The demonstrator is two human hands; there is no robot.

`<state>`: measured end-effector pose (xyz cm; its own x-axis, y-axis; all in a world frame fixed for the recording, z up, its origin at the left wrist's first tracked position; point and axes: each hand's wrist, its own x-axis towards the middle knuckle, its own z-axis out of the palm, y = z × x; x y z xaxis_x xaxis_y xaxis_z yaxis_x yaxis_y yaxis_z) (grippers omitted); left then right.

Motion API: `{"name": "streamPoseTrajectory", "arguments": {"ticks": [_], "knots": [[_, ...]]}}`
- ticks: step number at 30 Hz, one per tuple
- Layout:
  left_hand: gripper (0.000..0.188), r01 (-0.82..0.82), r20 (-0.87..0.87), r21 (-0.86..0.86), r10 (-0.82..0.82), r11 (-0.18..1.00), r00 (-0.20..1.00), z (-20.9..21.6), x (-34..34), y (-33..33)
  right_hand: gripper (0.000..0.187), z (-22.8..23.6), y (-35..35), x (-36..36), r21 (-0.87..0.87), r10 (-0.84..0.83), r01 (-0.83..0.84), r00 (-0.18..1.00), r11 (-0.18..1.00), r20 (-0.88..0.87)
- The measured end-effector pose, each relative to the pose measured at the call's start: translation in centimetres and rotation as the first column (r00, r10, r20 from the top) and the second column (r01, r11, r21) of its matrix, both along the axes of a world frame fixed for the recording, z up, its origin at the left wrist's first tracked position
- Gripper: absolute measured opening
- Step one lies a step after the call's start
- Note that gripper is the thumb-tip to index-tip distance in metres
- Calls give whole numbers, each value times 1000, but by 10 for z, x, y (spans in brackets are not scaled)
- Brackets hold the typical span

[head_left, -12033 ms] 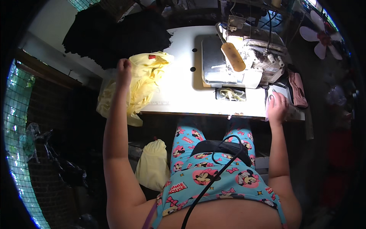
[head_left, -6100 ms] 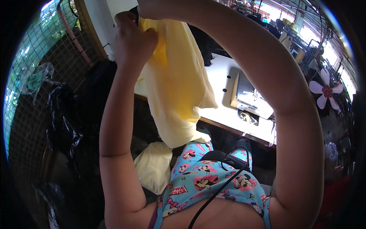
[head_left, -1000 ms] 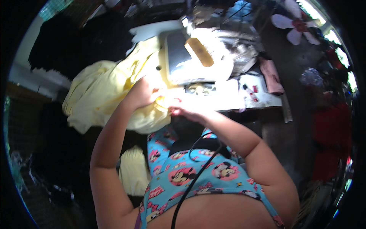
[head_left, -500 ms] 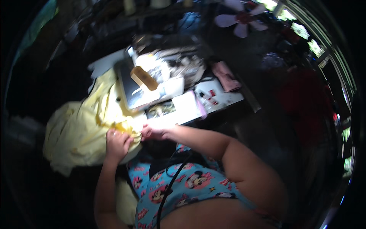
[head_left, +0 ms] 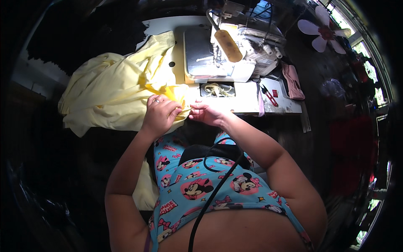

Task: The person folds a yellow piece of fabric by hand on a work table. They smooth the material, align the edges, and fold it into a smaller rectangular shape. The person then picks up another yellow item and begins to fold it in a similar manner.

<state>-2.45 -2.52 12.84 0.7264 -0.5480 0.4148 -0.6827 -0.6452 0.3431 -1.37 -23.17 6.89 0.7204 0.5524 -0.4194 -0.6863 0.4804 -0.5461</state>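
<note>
A large heap of pale yellow fabric (head_left: 111, 92) spreads over the left side of a work table and hangs past its front edge. My left hand (head_left: 161, 114) is closed on the gathered right end of the fabric, thumb against the fingers. Close beside it, my right hand (head_left: 205, 114) pinches the fabric's edge between thumb and fingertips. A brighter yellow fold (head_left: 170, 93) stands up just beyond both hands. Behind and to the right is a sewing machine (head_left: 247, 69), its working end strongly lit.
A lamp (head_left: 228, 45) on a bent neck hangs over the machine. Pale cords (head_left: 218, 89) lie in a recess of the table (head_left: 245, 98). To the right are red-handled snips (head_left: 270, 97) and a folded pink cloth (head_left: 292, 82). A fan (head_left: 325, 31) stands far right.
The view has swung, so table and fabric appear higher and farther right, and it is sharper now. Both hands stay at the fabric's edge; my right fingers have loosened from a tighter curl.
</note>
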Motion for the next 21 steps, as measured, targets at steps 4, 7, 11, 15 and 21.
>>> {"name": "streamPoseTrajectory", "arguments": {"ticks": [4, 7, 11, 15, 21], "knots": [[8, -33, -33, -100, 30, 994, 999, -7, 4, -4, 26, 0, 1, 1, -48, 35, -31, 996, 998, 82], [10, -78, -124, -103, 65, 992, 990, -5, 5, -6, 32, 8, 7, 0, -74, 21, -5, 977, 997, 210], [21, -96, -71, -114, 88, 989, 994, 1, 8, -7, 39, 6, 8, 1, -93, -39, 67, 958, 993, 283], [26, -5, 121, 79, -4, 997, 993, 14, 17, -2, 45, 3, 9, 3, -109, 12, 24, 947, 994, 322], [24, 149, 107, 154, -166, 977, 980, 22, 34, -1, 46, 5, 7, 5, -144, 79, -34, 945, 989, 318]]}}
